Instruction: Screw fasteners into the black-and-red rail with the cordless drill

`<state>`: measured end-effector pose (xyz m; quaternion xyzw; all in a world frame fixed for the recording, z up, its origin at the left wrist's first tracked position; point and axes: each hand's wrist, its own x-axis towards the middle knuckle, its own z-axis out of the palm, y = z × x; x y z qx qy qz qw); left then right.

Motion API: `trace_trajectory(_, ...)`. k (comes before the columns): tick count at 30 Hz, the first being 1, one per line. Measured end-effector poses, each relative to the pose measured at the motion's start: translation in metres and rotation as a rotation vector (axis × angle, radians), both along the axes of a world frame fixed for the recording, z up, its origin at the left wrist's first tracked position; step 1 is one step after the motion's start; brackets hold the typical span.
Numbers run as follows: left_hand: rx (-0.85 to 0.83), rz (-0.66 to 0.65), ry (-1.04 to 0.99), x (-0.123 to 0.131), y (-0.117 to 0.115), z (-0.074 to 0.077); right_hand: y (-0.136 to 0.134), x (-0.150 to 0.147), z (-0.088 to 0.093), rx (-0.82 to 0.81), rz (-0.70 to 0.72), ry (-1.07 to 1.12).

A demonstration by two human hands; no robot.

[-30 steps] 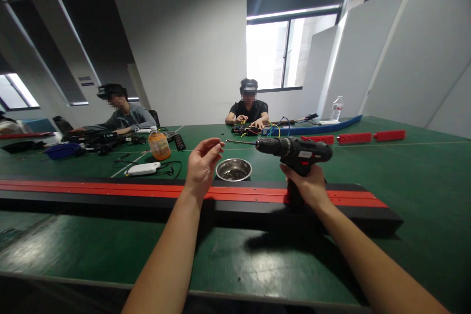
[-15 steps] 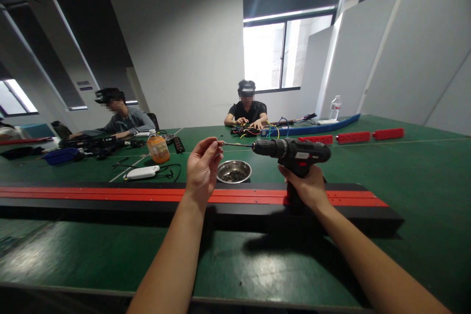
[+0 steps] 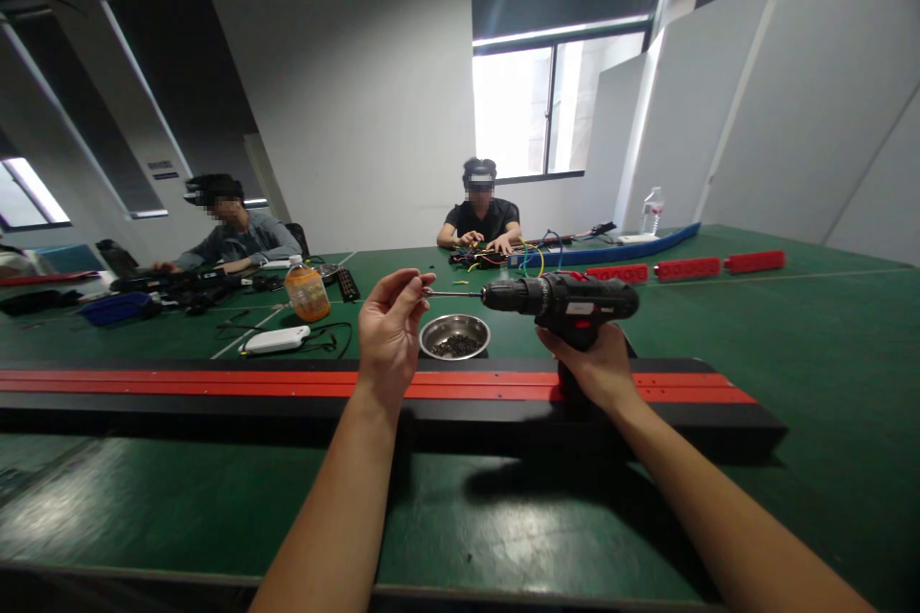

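My right hand [image 3: 593, 359] is wrapped round the handle of a black cordless drill [image 3: 575, 302], which points left. From its chuck a long thin driver bit [image 3: 460, 294] reaches across to my left hand [image 3: 388, 326]. Thumb and forefinger of that hand are pinched at the bit's tip; whatever small piece is between them is hidden. Below the bit stands a round metal bowl [image 3: 425, 341] with many small dark pieces in it that look like screws. Under both forearms a long black bar with a red top face [image 3: 460, 385] lies across the green table [image 3: 431, 508].
An orange bottle [image 3: 308, 292] and a white power-bank-like box with a cable [image 3: 277, 339] are on the left. Several red pieces [image 3: 686, 268] and a blue strip [image 3: 610, 252] lie at the back right. Two co-workers sit behind the table, one with coloured wires [image 3: 532, 259].
Both hands and the drill have shifted slightly left in view. The bit's tip remains at the pinched left fingers. The long bar stays in place.
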<state>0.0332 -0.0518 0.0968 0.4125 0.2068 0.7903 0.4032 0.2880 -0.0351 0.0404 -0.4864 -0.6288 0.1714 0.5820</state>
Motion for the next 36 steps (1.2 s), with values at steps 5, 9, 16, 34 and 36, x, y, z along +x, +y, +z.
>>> trace_trajectory(5, 0.015, 0.029, 0.02, -0.0029, -0.0009, -0.001, -0.0003, -0.0004, 0.0008, 0.0, 0.005, 0.02)
trace_trajectory(9, 0.017, 0.061, 0.055, -0.0049, -0.0014, -0.0016, 0.0003, -0.0009, 0.0018, -0.028, -0.003, 0.063)
trace_trajectory(16, 0.01, 0.12, 0.115, -0.0014, -0.0024, -0.0014, 0.0014, 0.0007, 0.0022, -0.044, -0.005, 0.088)
trace_trajectory(34, 0.02, 0.163, 0.129, 0.0022, -0.0051, -0.0002, -0.0017, -0.0008, 0.0018, 0.01, 0.001, 0.033)
trace_trajectory(36, 0.037, 0.181, 0.153, 0.0012, -0.0044, -0.0005, -0.0021, -0.0004, 0.0021, 0.012, 0.003, 0.025)
